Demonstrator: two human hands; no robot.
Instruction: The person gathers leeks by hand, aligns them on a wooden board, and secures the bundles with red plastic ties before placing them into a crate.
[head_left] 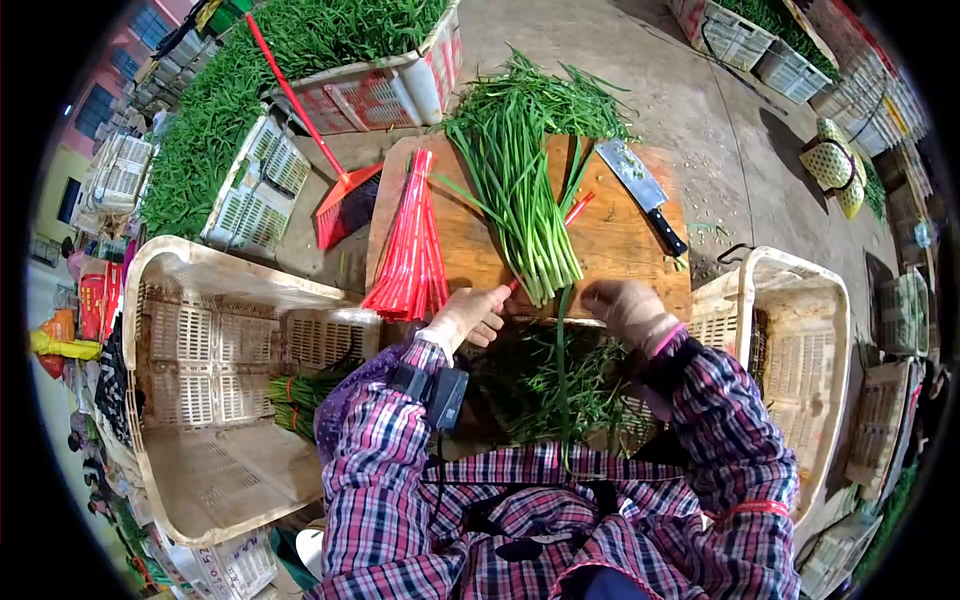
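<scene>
A bunch of garlic chives [520,195] lies on the wooden board [630,255], its pale stem ends toward me. Under it runs a red tie strip [578,208], whose near end shows beside the stems. My left hand [468,316], in a thin glove, has its thumb and forefinger at that near end, closed on it. To the right of the stems, my gloved right hand [632,312] hovers by the board's front edge, fingers loosely curved and apart, with nothing visible in them. One long leaf [563,370] hangs down between my hands.
On the board lie a bundle of red tie strips [410,260] and a cleaver [637,185]. Crates stand at left [225,400] and right [800,350]; the left one holds tied chives [297,405]. A red broom [345,205] is behind. Loose leaves [560,385] lie below the board.
</scene>
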